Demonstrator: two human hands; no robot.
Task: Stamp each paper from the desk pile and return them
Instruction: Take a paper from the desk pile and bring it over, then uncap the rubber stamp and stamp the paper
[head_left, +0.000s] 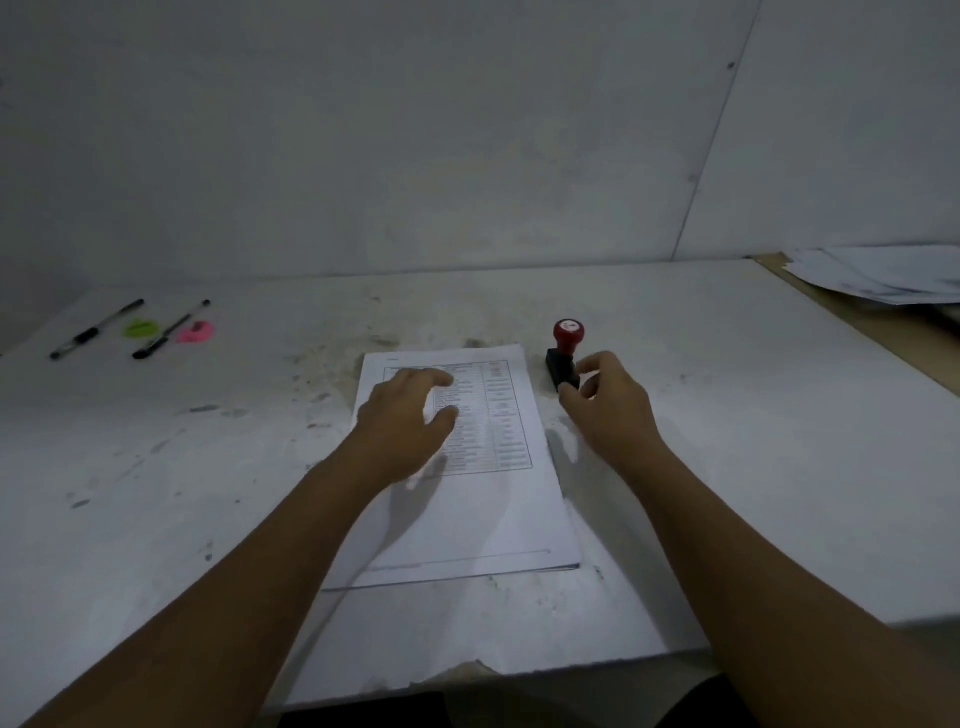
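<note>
- Both forearms reach forward over the near edge of the bench (727, 467), well apart, with the wrists low.
- A few sheets of paper (483, 509) lie flat in front of the person, their near edges slightly fanned. They look thin, limp and light, so they would likely slide or curl. They are best pinned under a palm and lifted by a corner.
- The left hand (410, 415) rests on the top sheet's printed table, fingers relaxed and a little spread, gripping nothing.
- The right hand (608, 405) sits just right of the sheets. Its thumb and forefinger curve toward the stamp's black base, but I cannot tell whether they pinch it.
- The stamp (565, 348) stands upright just beside the paper's far right corner. It looks rigid, small and probably light, and the red knob is the natural hold.
- Far right, a loose pile of papers (878, 278) lies on a brownish surface beside the bench.
</note>
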